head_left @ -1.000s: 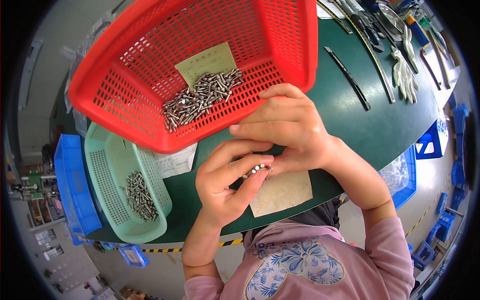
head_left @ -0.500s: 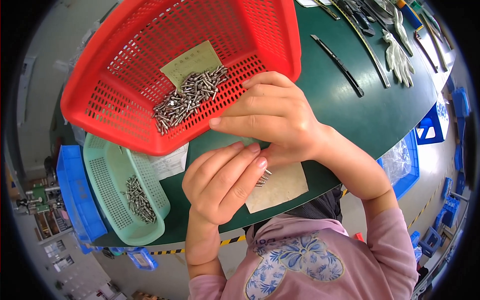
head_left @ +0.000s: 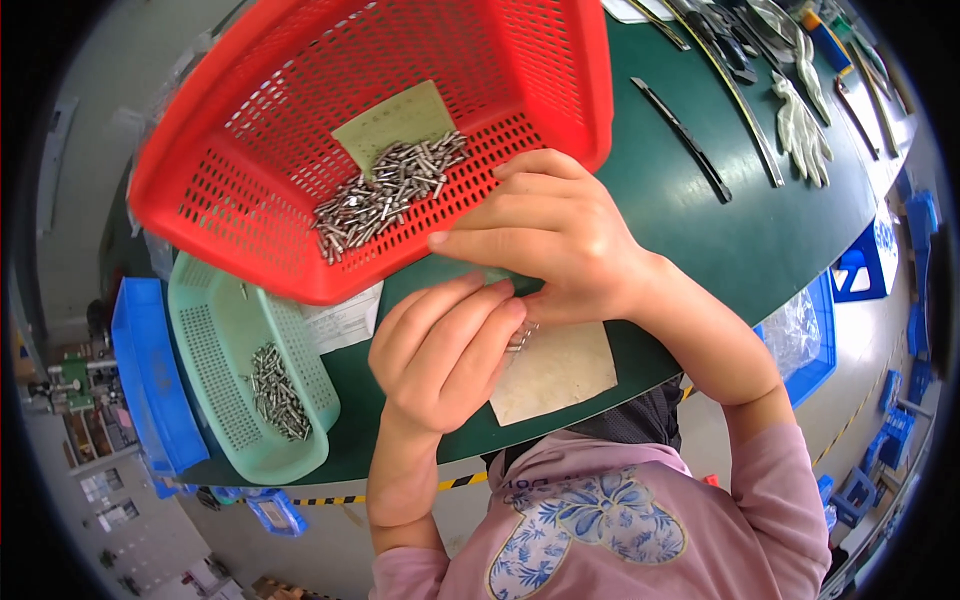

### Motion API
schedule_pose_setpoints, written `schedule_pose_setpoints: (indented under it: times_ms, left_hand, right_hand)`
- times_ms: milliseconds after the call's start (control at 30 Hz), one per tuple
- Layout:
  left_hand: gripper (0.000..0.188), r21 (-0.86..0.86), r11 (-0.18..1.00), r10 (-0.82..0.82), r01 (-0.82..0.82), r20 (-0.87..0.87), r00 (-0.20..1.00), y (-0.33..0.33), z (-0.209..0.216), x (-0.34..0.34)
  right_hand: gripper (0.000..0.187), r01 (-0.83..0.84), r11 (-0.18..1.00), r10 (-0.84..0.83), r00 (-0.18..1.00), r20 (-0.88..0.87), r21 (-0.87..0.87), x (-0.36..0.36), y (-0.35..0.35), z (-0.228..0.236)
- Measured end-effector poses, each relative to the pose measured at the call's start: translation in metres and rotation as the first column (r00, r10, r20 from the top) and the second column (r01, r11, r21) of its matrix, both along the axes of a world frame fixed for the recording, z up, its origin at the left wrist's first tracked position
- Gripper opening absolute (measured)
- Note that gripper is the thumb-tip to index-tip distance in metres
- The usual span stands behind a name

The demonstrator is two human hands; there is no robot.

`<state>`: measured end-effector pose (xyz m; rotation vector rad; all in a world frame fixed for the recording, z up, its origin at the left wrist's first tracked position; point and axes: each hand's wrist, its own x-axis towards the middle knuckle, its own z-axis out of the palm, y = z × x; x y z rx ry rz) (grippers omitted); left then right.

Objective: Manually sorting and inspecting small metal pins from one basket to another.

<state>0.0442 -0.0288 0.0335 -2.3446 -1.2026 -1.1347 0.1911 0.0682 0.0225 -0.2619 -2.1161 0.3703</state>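
My left hand (head_left: pixel 437 352) and my right hand (head_left: pixel 570 235) meet over the near edge of the green table. The left fingers are bent and pressed together, their tips against the right hand's thumb side. Three right fingers stretch out to the left, while its thumb and index tips are mostly hidden. Several small metal pins (head_left: pixel 521 337) show just under the left fingertips, above a beige sheet (head_left: pixel 556 376); whether they are held or lie on it I cannot tell. Beyond the hands, a red perforated basket (head_left: pixel 240 262) holds a pile of metal pins (head_left: pixel 385 195) and a yellowish paper slip (head_left: pixel 393 122).
A pale green basket (head_left: pixel 205 345) with more metal pins (head_left: pixel 277 392) stands at left, beside a blue bin (head_left: pixel 150 370). A printed sheet (head_left: pixel 345 320) lies partly under the red basket. At right lie a black cutter knife (head_left: pixel 683 140), a steel ruler (head_left: pixel 735 95) and white gloves (head_left: pixel 800 130).
The hands stay together in almost the same place, with the left fingertips shifted slightly. The whole view has drifted a little, and the baskets' contents look the same.
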Motion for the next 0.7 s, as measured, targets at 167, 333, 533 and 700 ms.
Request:
schedule_pose_setpoints:
  times_ms: [167, 333, 533, 700]
  left_hand:
    - [0.02, -0.153, 0.988, 0.022, 0.005, 0.176, 0.984, 0.003, -0.009, -0.006]
    - [0.021, -0.073, 0.957, 0.29, -0.282, 0.177, 0.94, -0.011, 0.011, -0.029]
    - [0.009, -0.236, 0.56, 0.812, -0.794, -0.035, 0.583, -0.097, 0.042, -0.116]
    - [0.017, -0.511, 0.326, 0.826, -0.796, -0.255, 0.502, -0.137, 0.038, -0.164]
  right_hand:
    - [0.065, 0.018, 0.997, -0.008, 0.992, 0.125, -0.079, -0.004, 0.002, 0.001]
    - [0.063, 0.111, 0.994, -0.108, 0.972, 0.211, -0.004, -0.006, 0.004, 0.001]
    - [0.047, 0.094, 0.995, -0.098, 0.972, 0.216, 0.027, -0.003, 0.002, -0.01]
    - [0.036, 0.093, 0.993, -0.106, 0.972, 0.208, 0.074, -0.009, -0.004, -0.015]
